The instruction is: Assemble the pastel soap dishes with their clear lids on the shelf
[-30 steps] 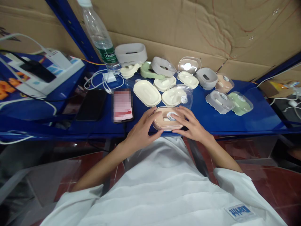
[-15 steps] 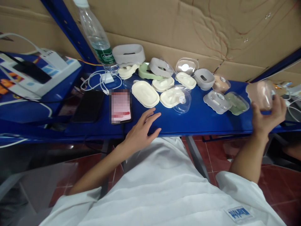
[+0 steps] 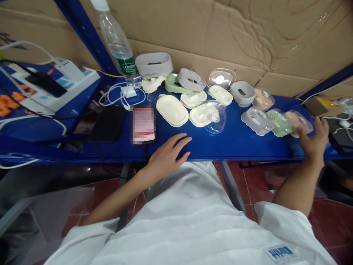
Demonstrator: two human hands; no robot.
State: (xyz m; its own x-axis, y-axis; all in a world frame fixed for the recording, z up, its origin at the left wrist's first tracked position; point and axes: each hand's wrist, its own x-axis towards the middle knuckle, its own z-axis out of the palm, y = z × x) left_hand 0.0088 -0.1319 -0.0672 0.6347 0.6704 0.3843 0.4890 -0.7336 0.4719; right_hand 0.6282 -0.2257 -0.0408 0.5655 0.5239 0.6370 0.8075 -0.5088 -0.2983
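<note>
My right hand (image 3: 314,143) has its fingers apart beside a pinkish soap box with a clear lid (image 3: 299,123), which rests at the right of the blue tabletop (image 3: 215,147). Left of that box stand a green lidded box (image 3: 280,123) and a grey lidded box (image 3: 257,120), close together in a row. My left hand (image 3: 169,152) hovers or rests at the table's front edge, fingers spread, holding nothing. Beyond it lie a cream oval tray (image 3: 172,110) and another cream piece (image 3: 200,114) with a clear lid (image 3: 216,123) partly against it.
Grey, green and cream parts, such as a grey shell (image 3: 154,64), crowd the back. A water bottle (image 3: 121,55), a lit phone (image 3: 142,125), a dark phone (image 3: 107,123) and a power strip (image 3: 68,88) occupy the left. A cardboard sheet (image 3: 187,33) closes the back.
My right hand has set the pinkish lidded box down at the right end of the row, beside the green one, and let go. My left hand has hardly moved.
</note>
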